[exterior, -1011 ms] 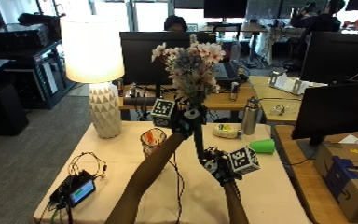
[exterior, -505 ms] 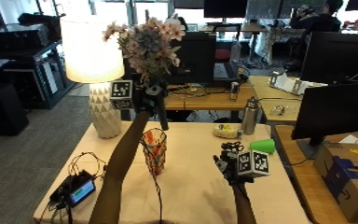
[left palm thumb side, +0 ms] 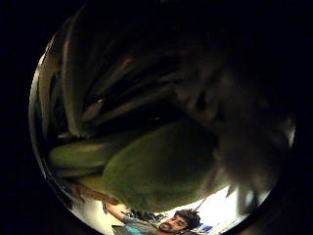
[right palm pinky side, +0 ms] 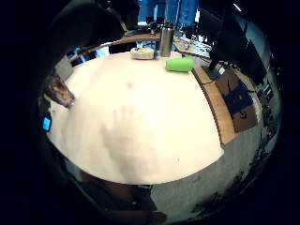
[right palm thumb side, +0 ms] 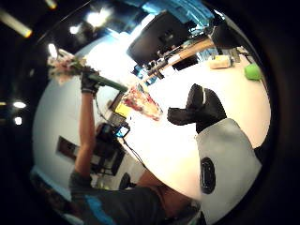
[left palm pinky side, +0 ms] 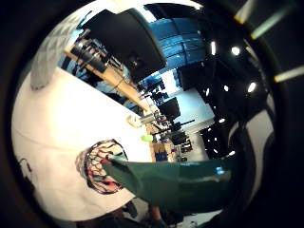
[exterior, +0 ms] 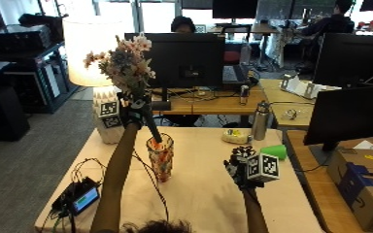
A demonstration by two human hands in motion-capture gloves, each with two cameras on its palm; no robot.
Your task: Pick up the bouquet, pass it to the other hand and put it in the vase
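In the outside view my left hand (exterior: 135,112) is raised over the white table (exterior: 199,204) and grips the dark green stems of the bouquet (exterior: 125,63). The pale flowers point up. The stems slant down, and their ends sit at the mouth of the patterned orange vase (exterior: 161,159). The left little finger side palm view looks down into the vase (left palm pinky side: 101,166) past the green stem ends (left palm pinky side: 175,183). Leaves of the bouquet (left palm thumb side: 156,166) fill the left thumb side view. My right hand (exterior: 240,167) hovers to the right of the vase, fingers relaxed (right palm thumb side: 199,108), holding nothing.
A white lamp (exterior: 102,46) stands behind the vase at the table's far left. A small screen device with cables (exterior: 80,199) lies near the front left. A steel bottle (exterior: 260,121), a green cup (exterior: 274,151) and a pale roll (exterior: 236,137) sit at the far right.
My right hand has let go of the stems and dropped to the right. My left hand carried the bouquet leftward, then brought its stem ends down to the vase's mouth.
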